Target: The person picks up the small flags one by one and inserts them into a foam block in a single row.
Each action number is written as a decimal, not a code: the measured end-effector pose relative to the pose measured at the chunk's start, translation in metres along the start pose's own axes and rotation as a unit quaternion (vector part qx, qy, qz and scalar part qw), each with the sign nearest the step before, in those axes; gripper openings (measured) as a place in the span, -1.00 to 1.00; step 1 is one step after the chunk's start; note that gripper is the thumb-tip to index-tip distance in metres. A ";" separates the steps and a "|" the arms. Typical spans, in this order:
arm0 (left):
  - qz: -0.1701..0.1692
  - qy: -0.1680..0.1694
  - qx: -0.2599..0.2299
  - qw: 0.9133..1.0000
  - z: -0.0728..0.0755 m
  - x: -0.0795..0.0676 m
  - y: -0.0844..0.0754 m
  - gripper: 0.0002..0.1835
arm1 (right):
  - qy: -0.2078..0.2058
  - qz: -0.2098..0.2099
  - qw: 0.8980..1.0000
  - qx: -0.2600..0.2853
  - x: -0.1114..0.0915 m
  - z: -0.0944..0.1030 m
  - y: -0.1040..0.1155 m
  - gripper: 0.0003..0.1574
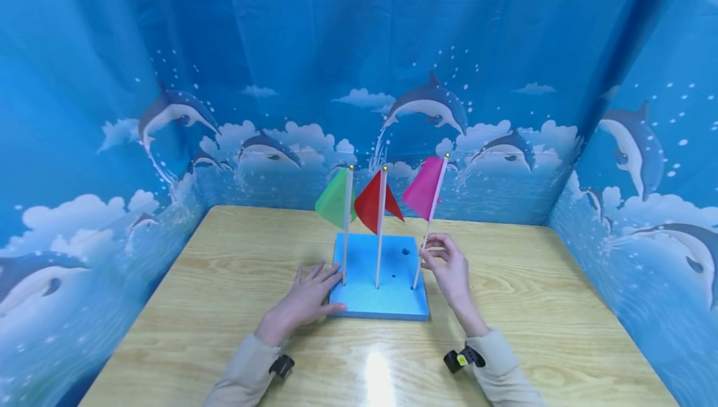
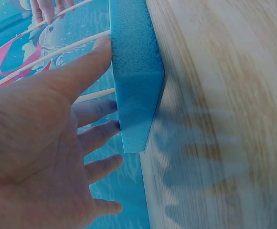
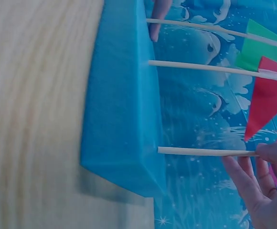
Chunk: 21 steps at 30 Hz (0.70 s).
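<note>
A blue foam block (image 1: 381, 305) lies flat on the wooden table. Two flags rise upright from it: a green flag (image 1: 333, 201) on the left and a red flag (image 1: 368, 207) in the middle. At the block's right side, my right hand (image 1: 449, 270) pinches the stick of a pink flag (image 1: 424, 189), which leans slightly right. In the right wrist view that stick's lower end (image 3: 165, 150) meets the block's top face; how deep it sits cannot be told. My left hand (image 1: 305, 298) rests on the block's left edge, fingers spread, thumb (image 2: 101, 50) near the front edge.
Two more holes show in the block's top, a larger hole (image 1: 406, 251) toward the back right and a small hole (image 1: 394, 276) in front of it. A dolphin-printed blue curtain (image 1: 314, 83) surrounds the wooden table (image 1: 533, 288) at the back and sides.
</note>
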<state>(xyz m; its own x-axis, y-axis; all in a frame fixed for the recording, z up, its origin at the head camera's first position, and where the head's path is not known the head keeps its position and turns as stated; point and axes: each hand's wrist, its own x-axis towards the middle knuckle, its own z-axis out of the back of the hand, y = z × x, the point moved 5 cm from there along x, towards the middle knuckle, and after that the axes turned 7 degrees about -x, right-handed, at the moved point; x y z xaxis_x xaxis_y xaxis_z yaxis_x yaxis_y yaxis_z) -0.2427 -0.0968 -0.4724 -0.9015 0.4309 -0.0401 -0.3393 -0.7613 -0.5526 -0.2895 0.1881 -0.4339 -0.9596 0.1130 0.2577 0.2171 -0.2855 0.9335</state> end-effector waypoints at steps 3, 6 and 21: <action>-0.001 -0.002 0.001 1.000 0.001 0.000 0.000 -0.19 | 0.003 0.005 1.000 0.001 -0.002 -0.004 -0.001 -0.64; -0.002 -0.006 0.001 1.000 0.001 -0.001 0.000 -0.19 | 0.006 0.009 1.000 -0.009 -0.004 -0.007 -0.002 -0.64; 0.000 -0.004 0.002 1.000 0.000 0.000 0.000 -0.19 | 0.020 0.020 0.998 -0.064 -0.011 -0.014 -0.015 -0.69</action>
<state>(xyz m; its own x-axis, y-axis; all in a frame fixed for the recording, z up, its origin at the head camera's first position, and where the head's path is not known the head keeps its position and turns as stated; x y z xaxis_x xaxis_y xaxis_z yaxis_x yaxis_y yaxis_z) -0.2430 -0.0965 -0.4721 -0.9034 0.4274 -0.0332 -0.3406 -0.7625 -0.5500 -0.2850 0.1778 -0.4542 -0.9575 0.0627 0.2815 0.2327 -0.4086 0.8826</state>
